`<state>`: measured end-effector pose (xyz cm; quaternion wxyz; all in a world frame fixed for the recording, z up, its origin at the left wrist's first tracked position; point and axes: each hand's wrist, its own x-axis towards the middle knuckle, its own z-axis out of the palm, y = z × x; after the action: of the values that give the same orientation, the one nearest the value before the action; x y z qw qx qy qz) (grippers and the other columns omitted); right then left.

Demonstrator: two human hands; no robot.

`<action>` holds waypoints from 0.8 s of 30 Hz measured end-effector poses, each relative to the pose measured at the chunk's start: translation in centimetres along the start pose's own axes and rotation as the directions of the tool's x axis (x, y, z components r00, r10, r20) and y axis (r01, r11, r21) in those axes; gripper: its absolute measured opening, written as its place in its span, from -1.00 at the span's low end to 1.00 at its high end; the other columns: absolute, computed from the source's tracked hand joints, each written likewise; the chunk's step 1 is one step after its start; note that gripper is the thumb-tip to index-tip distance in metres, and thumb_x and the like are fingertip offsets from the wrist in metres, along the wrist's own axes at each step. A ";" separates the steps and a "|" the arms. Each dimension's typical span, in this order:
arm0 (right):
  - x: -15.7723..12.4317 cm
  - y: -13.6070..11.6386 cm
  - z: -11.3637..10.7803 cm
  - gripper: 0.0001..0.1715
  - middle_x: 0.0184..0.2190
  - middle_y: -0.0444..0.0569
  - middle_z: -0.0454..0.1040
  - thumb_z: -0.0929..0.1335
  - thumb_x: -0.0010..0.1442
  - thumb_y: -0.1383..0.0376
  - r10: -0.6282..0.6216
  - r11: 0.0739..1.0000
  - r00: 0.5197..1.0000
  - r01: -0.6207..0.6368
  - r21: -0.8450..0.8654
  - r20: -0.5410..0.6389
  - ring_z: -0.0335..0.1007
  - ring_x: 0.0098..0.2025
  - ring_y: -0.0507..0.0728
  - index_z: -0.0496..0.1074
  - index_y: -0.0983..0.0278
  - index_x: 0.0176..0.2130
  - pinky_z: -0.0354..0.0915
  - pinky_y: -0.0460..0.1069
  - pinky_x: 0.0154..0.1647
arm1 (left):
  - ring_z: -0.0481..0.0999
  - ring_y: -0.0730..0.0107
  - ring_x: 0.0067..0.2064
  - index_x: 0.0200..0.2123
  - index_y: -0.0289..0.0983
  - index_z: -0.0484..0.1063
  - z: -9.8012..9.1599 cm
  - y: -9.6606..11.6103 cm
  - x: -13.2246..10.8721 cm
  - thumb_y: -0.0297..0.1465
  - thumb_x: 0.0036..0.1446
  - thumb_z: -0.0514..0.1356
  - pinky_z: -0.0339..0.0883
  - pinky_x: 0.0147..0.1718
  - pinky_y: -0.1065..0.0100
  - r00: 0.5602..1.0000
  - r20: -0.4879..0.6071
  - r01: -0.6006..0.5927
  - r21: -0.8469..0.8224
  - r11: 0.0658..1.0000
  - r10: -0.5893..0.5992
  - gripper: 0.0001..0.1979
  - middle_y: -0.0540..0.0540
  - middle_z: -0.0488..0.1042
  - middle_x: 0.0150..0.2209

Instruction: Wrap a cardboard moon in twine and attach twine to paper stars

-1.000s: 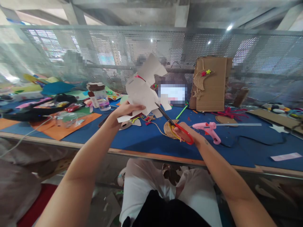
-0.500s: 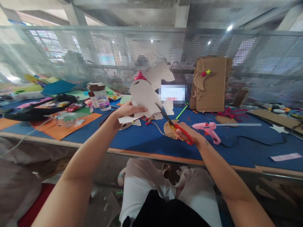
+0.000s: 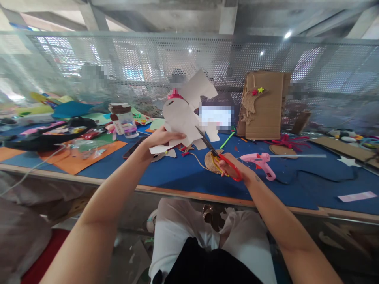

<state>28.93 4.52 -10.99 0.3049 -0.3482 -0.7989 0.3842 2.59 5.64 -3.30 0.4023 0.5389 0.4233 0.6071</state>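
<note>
My left hand [image 3: 164, 138] grips a white paper cutout [image 3: 179, 118], my palm hiding part of it; my right hand [image 3: 231, 167] closes around red-handled scissors [image 3: 210, 146], my fingers covering most of the loops.

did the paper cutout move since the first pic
Yes, the paper cutout has shifted right, closer to the upright cardboard sheet.

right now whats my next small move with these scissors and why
Probably snip a short cut: the scissors in your right hand reach the edge of the white paper cutout, which your left hand grips clear of the blades.
</note>
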 end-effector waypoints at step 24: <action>-0.9 -0.5 -0.2 -0.22 -0.57 -0.18 0.13 0.10 0.04 -0.42 -0.174 0.983 0.985 0.174 -0.062 -0.009 0.15 -0.59 -0.02 0.11 0.23 -0.48 0.28 -0.07 -0.61 | 0.46 0.33 -0.55 -0.35 -0.38 0.49 0.8 0.8 0.0 -0.42 -0.30 0.38 0.31 -0.65 0.42 0.952 0.230 0.150 0.221 0.964 -0.201 -0.66 -0.15 0.51 -0.50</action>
<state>29.40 3.66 -10.64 0.3322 -0.2889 -0.8354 0.3291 3.41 5.41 -2.50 0.4489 0.6089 0.4746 0.4500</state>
